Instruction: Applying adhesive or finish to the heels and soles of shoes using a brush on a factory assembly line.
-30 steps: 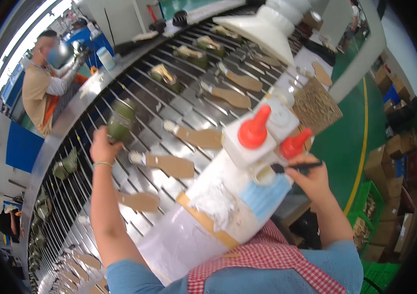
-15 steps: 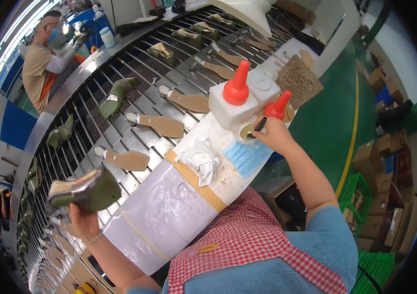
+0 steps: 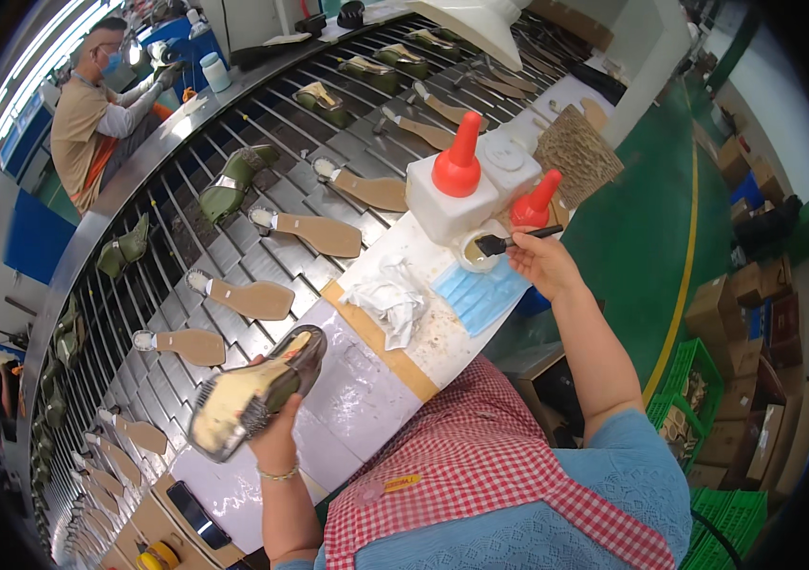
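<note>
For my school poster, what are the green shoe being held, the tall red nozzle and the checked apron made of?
Green shoe: leather or imitation leather, perhaps; its green surface looks slightly shiny. Tall red nozzle: probably plastic, smooth and evenly coloured. Checked apron: cloth, matte, with soft folds; the fibre is unclear.

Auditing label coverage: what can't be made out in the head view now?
All head view:
Left hand: fingers mostly hidden by the green shoe upper.
White jar: inside partly covered by the black brush; depth unclear.
Co-worker's hands: too small to tell what they hold.
Lower-right green crate: cut off by the bottom edge.
</note>
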Available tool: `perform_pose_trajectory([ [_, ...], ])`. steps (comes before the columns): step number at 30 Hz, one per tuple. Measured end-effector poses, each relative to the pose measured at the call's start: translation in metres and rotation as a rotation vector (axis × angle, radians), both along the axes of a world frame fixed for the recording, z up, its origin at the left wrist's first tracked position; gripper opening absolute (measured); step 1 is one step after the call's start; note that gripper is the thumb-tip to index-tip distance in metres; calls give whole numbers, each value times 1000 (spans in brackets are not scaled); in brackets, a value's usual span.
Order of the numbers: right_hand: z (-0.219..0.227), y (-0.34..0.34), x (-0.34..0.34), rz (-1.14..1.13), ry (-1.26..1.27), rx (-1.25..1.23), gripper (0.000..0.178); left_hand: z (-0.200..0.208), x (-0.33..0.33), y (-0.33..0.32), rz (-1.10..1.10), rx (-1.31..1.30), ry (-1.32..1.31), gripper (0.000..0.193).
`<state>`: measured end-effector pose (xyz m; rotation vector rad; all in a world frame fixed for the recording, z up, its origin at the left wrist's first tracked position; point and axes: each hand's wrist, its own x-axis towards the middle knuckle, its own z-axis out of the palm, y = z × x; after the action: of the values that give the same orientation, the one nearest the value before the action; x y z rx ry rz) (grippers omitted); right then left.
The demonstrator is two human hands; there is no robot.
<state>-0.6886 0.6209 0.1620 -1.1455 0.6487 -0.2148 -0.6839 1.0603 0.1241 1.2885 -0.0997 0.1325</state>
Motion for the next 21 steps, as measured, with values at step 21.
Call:
perform_pose_trajectory([
  [21, 68, 137, -49, 511, -479, -39, 21, -63, -52, -66, 60, 241, -388, 72],
])
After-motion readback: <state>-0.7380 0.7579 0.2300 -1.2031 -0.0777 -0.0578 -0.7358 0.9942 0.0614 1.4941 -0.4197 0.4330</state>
